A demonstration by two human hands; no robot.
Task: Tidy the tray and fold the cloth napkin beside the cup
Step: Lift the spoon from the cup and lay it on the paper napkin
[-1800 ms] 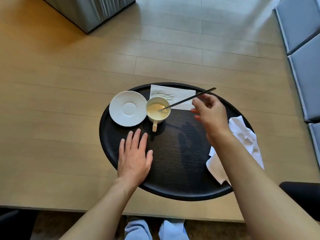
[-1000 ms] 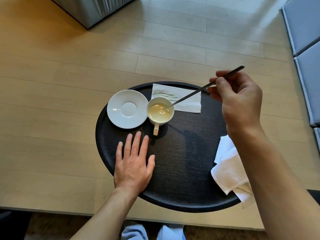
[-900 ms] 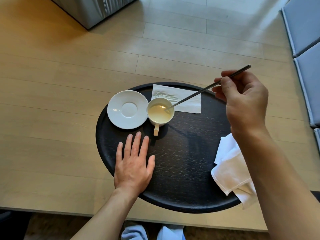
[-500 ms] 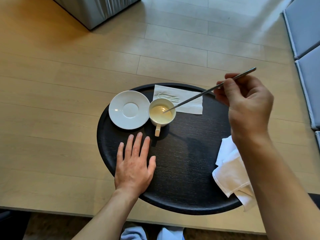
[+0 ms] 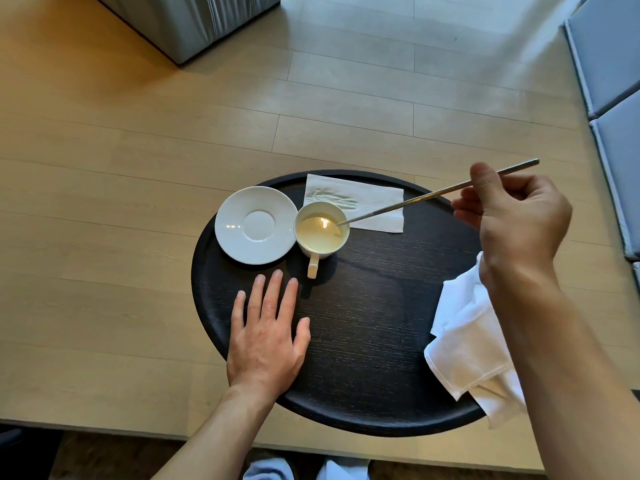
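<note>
A round black tray (image 5: pixel 363 341) lies on a light wooden table. On its far side stand a white saucer (image 5: pixel 256 230) and, touching it on the right, a white cup (image 5: pixel 321 233) with pale liquid, handle toward me. My right hand (image 5: pixel 512 220) pinches a long thin metal spoon (image 5: pixel 415 201) near its top; the spoon's bowl rests in the cup. My left hand (image 5: pixel 266 334) lies flat on the tray, fingers apart, just short of the cup's handle. A crumpled white cloth napkin (image 5: pixel 467 348) hangs over the tray's right edge, partly under my right forearm.
A white paper napkin (image 5: pixel 367 195) lies flat behind the cup. A grey upholstered block (image 5: pixel 194 22) stands on the floor at the far left, and blue-grey cushions (image 5: pixel 609 81) line the right side. The table's near edge (image 5: pixel 104 427) runs just below the tray.
My right hand took hold of the spoon's handle, rose and drifted right, tilting the spoon up while its bowl stayed in the cup. The left hand has stayed flat on the tray.
</note>
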